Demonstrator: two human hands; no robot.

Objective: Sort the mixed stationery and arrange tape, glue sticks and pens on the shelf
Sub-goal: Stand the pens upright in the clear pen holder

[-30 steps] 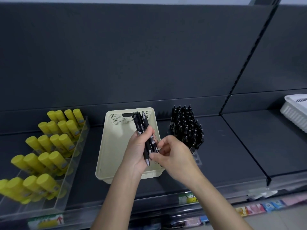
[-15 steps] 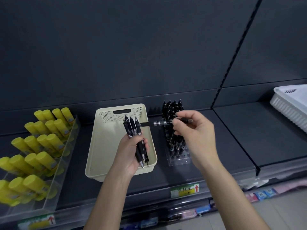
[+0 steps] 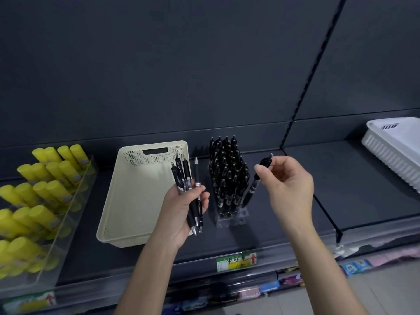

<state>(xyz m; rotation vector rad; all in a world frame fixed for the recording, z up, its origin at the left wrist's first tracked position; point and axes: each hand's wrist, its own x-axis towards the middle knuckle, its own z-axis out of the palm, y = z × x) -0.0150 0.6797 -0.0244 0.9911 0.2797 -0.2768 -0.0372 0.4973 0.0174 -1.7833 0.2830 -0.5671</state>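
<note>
Shelf (image 3: 284,223): yellow glue sticks (image 3: 45,189) ranked in a clear tray (image 3: 89,171), seemingly done; cream basket (image 3: 109,212) looks emptied; clear pen stand (image 3: 229,178) nearly full. Left hand (image 3: 181,214) grips a bundle of pens (image 3: 185,176) over the basket, yet to be slotted; right hand (image 3: 288,185) pinches one pen (image 3: 253,187) beside the stand. No tape visible; white basket (image 3: 391,144) cut off at right.

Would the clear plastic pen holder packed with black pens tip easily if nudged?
Probably top-heavy: the black pens stand far taller than the low clear plastic pen holder. It looks rigid, so it likely slides or topples whole.
</note>
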